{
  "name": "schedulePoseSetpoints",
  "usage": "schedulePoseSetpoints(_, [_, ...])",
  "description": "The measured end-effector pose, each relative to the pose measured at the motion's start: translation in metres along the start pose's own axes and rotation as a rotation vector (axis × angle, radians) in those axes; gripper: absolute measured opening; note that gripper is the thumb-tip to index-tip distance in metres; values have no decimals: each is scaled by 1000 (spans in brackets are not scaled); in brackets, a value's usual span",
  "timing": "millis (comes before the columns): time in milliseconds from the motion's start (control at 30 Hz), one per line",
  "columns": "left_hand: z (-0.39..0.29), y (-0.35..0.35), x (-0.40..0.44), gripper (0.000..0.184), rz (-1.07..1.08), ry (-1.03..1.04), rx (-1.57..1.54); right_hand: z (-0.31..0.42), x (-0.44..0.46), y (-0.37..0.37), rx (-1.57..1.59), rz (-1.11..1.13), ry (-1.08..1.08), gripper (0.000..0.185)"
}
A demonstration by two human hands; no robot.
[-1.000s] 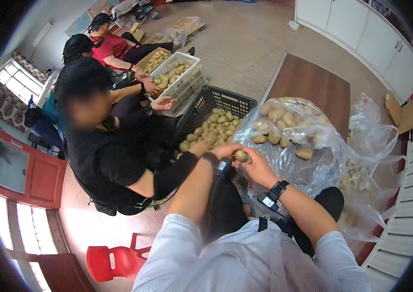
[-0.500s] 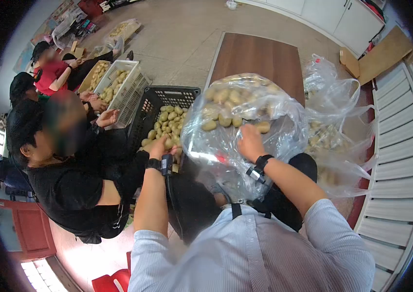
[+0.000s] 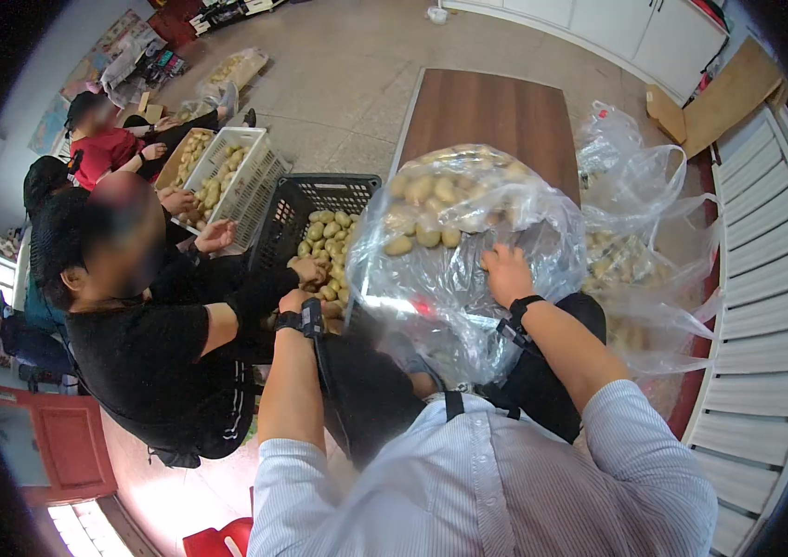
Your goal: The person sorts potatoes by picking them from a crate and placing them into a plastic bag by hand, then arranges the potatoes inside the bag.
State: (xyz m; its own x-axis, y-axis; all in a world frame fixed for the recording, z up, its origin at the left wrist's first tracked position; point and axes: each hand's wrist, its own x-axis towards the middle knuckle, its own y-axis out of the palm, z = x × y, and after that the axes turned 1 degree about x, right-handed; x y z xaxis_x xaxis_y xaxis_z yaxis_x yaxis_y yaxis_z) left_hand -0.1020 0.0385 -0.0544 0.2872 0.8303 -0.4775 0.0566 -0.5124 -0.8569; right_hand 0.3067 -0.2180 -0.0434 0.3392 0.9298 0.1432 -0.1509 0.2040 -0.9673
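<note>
My right hand [image 3: 508, 276] rests low at the front of a big clear plastic bag [image 3: 459, 311], fingers apart and slightly bent over the film. Behind it in the bag lie several brownish-green kiwifruit [image 3: 428, 232]. Whether one lies under my fingers is hidden. On the left, my left hand [image 3: 295, 302] is closed at the near side of a black plastic crate [image 3: 275, 209] of kiwifruit [image 3: 326, 232]; what it holds, if anything, is hidden. A neighbour's hand [image 3: 308, 270] reaches into the same crate, just above mine.
A brown wooden board or tabletop [image 3: 487, 116] extends behind the bag. Clear bags [image 3: 635, 251] with kiwifruit stand on the right by a white radiator [image 3: 756, 306]. Co-workers sit at the left beside a white crate [image 3: 259, 176]. An open cardboard box [image 3: 723, 107] stands at the back right.
My right hand has shifted right, over where a kiwifruit lay, and its fingers have spread. My left hand has drawn back from the crate's fruit, while the neighbour's hand has come into the crate.
</note>
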Motion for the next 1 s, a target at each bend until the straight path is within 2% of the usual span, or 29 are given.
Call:
schedulePoseSetpoints(67, [-15, -17, -19, 38, 69, 98, 252, 2, -5, -4, 8, 60, 12, 29])
schedulePoseSetpoints(133, [3, 3, 4, 34, 44, 66, 288, 4, -9, -7, 51, 128, 44, 31])
schedulePoseSetpoints(233, [98, 95, 120, 27, -210, -21, 188, 1, -10, 5, 47, 132, 42, 38])
schedulePoseSetpoints(267, [100, 97, 122, 28, -266, 24, 201, 4, -11, 3, 47, 133, 41, 38])
schedulePoseSetpoints(300, [90, 97, 117, 26, -419, 117, 187, 7, -11, -2, 88, 176, 67, 40])
schedulePoseSetpoints(367, [30, 39, 54, 26, -298, 132, 171, 15, -9, 1, 127, 221, 93, 41])
schedulePoseSetpoints(400, [-9, 3, 14, 27, -237, 138, 161, 17, -7, 13, 305, 180, 102, 41])
schedulePoseSetpoints(433, [-23, -3, -1, 30, -349, 295, 162, 22, -5, 19, 483, 138, 110, 40])
schedulePoseSetpoints(467, [-39, -8, -13, 30, -346, 297, 161, 31, -4, 18, 480, 139, 113, 40])
schedulePoseSetpoints(533, [-70, -18, -28, 36, 131, 76, -1308, 56, 0, 6, 801, 240, 211, 39])
schedulePoseSetpoints(567, [-85, -23, -31, 37, 223, -121, -1415, 68, 4, 1, 851, 267, 210, 40])
schedulePoseSetpoints(600, [-90, -24, -31, 37, 234, -113, -1411, 78, 8, 0, 901, 291, 211, 41])
schedulePoseSetpoints(667, [-101, -23, -33, 47, 384, -104, -1280, 98, 18, 14, 1182, 350, 148, 42])
schedulePoseSetpoints(733, [-112, -27, -44, 48, 440, -72, -1282, 123, 29, -23, 1123, 571, 185, 41])
schedulePoseSetpoints(767, [-118, -30, -49, 49, 530, -50, -1283, 135, 30, -29, 1122, 564, 196, 41])
schedulePoseSetpoints(833, [-126, -36, -60, 48, 627, -17, -1308, 156, 29, -34, 1448, 638, 231, 46])
schedulePoseSetpoints(867, [-123, -34, -57, 48, 633, -14, -1306, 161, 28, -30, 1447, 633, 236, 46])
schedulePoseSetpoints(933, [-114, -33, -50, 43, 661, 78, -1282, 167, 25, -24, 1298, 356, -33, 48])
schedulePoseSetpoints(967, [-112, -31, -49, 35, 620, 63, -1276, 165, 24, -20, 1238, 319, -82, 49])
schedulePoseSetpoints(1000, [-110, -31, -48, 35, 618, 63, -1278, 162, 21, -16, 1237, 321, -84, 49])
